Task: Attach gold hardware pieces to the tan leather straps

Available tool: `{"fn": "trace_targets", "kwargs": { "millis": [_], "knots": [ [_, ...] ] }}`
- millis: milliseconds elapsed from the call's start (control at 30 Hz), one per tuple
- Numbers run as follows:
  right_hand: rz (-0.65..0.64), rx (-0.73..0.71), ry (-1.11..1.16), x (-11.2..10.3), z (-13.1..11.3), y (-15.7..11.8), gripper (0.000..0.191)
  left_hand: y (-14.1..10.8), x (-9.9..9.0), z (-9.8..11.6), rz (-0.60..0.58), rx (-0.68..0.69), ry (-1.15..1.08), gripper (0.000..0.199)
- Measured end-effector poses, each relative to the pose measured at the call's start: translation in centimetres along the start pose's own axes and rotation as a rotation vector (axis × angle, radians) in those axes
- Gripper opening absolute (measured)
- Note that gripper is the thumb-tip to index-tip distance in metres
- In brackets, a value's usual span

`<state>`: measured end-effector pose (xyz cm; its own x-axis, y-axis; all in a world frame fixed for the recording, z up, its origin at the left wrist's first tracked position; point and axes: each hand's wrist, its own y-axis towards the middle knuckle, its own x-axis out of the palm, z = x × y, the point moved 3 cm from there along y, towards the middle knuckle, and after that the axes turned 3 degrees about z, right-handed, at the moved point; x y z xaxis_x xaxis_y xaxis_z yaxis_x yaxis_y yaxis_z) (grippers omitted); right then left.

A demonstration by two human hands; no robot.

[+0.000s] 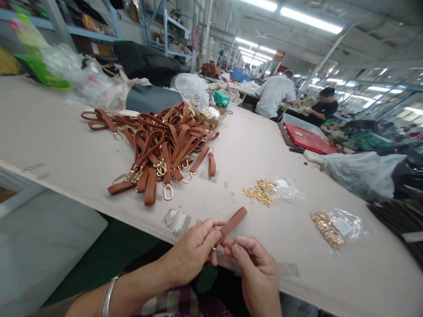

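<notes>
Left fingers: closed in a pinch on the lower end of one flat brown leather strap [234, 221], with the left hand [194, 246] at 9 o'clock of it and a tiny gold-coloured metal glint [214, 248] just under the fingertips.
Right fingers: tips of the right hand [259, 268] pressed together; cannot tell of any small part between them.
Strap's long axis: from the left pinch out to about 1 o'clock, free end pointing away from the body.
Strap's gripped end: near 9 o'clock of the right fingertips, just beside them; left hand nearer, in contact.
Gold hardware: two lots, of small gold-coloured metal pieces spilling from a clear bag [259, 192] at 1 o'clock, and of more in a clear plastic bag [330, 229] near 3 o'clock.
Finished-looking pile: at 11 o'clock, brown leather loops with gold-coloured clasps [165, 149], too tangled for counting.
Boxes: beyond the pile, one small green box [221, 99] beside one open cardboard box [223, 118].
Far side: one flat red item [307, 138] at 1 o'clock; farther off, two co-workers.
</notes>
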<state>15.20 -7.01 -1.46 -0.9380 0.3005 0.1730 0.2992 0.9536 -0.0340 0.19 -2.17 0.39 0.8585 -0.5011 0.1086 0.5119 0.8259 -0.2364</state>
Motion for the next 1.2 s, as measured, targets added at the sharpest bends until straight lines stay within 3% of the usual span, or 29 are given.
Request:
{"fn": "trace_targets", "kwargs": {
  "millis": [100,167,233,333,400,533,833,1200],
  "knots": [
    [0.031,0.107,0.09,0.4,0.9,-0.5,0.019,-0.5,-0.2,0.5,0.026,0.093,0.144,0.031],
    [0.069,0.145,0.139,0.5,1.2,-0.7,0.022,-0.8,-0.4,0.6,0.056,0.189,0.295,0.036],
    [0.106,0.158,0.156,0.4,1.4,-0.8,0.025,-1.0,-0.6,0.6,0.087,0.3,0.462,0.042],
    [0.126,0.152,0.152,0.2,1.6,-1.0,0.026,-1.1,-0.7,0.3,0.112,0.399,0.604,0.037],
    [0.099,0.127,0.143,0.2,1.7,-1.2,0.023,-1.0,-0.7,0.2,0.115,0.347,0.573,0.033],
    [-0.002,0.079,0.124,0.7,1.7,-1.4,0.013,-1.3,-0.2,0.7,0.009,0.157,0.321,0.03],
    [-0.073,0.116,0.116,1.2,1.3,-1.3,0.013,-1.7,0.5,0.9,-0.108,0.133,0.164,0.019],
    [-0.119,0.145,0.07,1.4,0.2,-1.5,0.011,-1.2,0.4,1.5,-0.215,0.149,0.288,0.026]
  ]
}}
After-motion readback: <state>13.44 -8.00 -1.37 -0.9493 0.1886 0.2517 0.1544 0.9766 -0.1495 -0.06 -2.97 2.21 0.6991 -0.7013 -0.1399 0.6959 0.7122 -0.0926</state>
